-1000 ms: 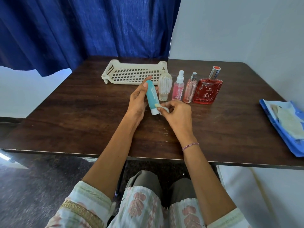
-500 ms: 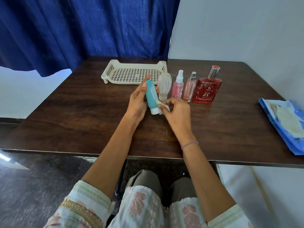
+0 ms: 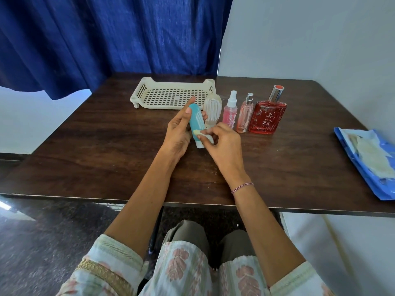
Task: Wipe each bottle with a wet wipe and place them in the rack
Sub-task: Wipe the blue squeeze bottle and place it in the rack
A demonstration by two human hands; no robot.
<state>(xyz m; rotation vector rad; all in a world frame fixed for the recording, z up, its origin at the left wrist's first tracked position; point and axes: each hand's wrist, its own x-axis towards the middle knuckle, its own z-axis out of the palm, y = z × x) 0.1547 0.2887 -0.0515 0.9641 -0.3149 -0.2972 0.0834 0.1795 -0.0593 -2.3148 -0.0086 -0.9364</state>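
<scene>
My left hand (image 3: 178, 133) holds a teal tube bottle (image 3: 196, 122) upright, white cap down, just above the brown table (image 3: 96, 150). My right hand (image 3: 224, 146) pinches a small folded wet wipe (image 3: 203, 135) against the tube's lower part. Behind them stand a clear ribbed bottle (image 3: 212, 112), a pink spray bottle (image 3: 230, 111), a slim pink perfume bottle (image 3: 245, 116) and a large red perfume bottle (image 3: 267, 116) in a row. The cream plastic rack (image 3: 171, 96) sits at the table's back, with nothing in it.
A blue wet-wipe pack (image 3: 367, 163) lies open at the table's right edge with wipes on it. A blue curtain (image 3: 106, 39) hangs behind the table, a white wall to the right. My knees are under the near edge.
My right hand has slid the wipe a little along the tube's lower part; the left hand has kept the tube almost still.
</scene>
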